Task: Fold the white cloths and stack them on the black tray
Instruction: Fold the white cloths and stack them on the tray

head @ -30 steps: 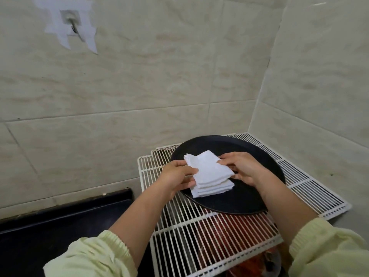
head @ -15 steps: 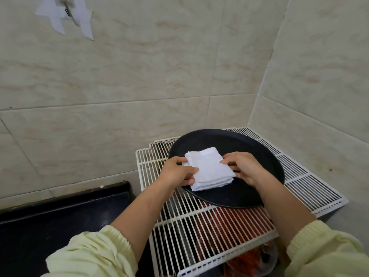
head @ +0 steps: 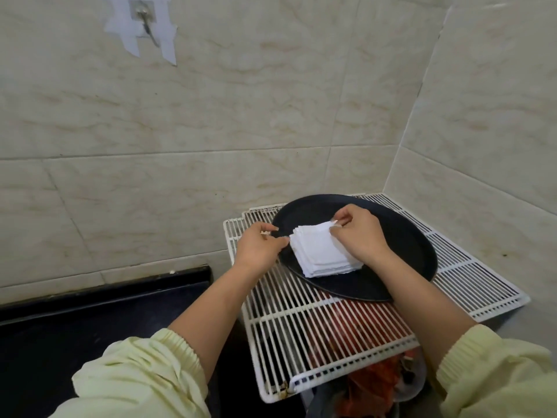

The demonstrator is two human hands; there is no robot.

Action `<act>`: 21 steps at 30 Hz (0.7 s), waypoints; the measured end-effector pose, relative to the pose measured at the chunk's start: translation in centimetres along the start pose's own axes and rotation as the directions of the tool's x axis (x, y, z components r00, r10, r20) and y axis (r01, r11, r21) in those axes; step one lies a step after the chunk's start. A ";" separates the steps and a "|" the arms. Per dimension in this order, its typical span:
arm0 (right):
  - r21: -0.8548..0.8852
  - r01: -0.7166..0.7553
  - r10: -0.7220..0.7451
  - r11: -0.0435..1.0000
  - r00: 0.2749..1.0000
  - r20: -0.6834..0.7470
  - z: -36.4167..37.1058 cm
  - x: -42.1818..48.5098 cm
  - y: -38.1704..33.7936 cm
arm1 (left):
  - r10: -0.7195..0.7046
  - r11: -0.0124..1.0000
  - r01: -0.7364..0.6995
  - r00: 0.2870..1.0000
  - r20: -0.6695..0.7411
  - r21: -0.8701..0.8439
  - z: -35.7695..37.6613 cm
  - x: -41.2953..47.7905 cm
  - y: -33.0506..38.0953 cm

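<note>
— Where do the cloths lie?
— The stack of folded white cloths (head: 322,254) sits on the round black tray (head: 407,251), toward its left side. The tray rests on a white wire rack (head: 301,327) in the corner of the tiled walls.
— And the hands?
— The left hand (head: 259,247) pinches the stack's left corner with curled fingertips. The right hand (head: 358,233) pinches the far corner of the top layer between thumb and fingers, its heel on the stack's right edge.
— Anything else around?
— A black counter (head: 90,327) left of the rack, red items (head: 355,321) too blurred to name under its wires, and a taped hook (head: 141,15) high on the wall.
</note>
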State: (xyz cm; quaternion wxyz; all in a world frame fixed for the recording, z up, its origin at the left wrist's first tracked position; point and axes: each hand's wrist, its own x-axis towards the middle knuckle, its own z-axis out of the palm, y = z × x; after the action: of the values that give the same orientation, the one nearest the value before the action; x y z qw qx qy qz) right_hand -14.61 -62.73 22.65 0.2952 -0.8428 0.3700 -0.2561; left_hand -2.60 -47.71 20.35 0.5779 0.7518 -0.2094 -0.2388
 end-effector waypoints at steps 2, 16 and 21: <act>-0.028 0.092 -0.090 0.995 0.994 0.068 1.5 -1.1 -2.6 | 0.006 1.000 -0.006 1.000 -0.025 -0.008 -2.3 -0.8 -0.3; -0.114 0.536 -0.392 0.836 0.730 0.560 22.1 -19.8 -17.3 | 0.019 0.782 0.157 0.961 -0.275 0.603 -25.9 -14.7 -16.8; -0.169 0.668 -0.375 0.724 0.588 0.717 30.2 -29.8 -22.9 | -0.056 0.717 0.294 0.928 -0.367 0.632 -36.3 -22.9 -22.4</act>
State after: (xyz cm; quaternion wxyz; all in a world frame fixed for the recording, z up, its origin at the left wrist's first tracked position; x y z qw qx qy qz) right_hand -1.85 -17.71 11.04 0.1212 -0.9909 0.0207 0.0552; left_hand 1.83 -0.77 9.21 0.2648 0.9550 -0.1115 -0.0743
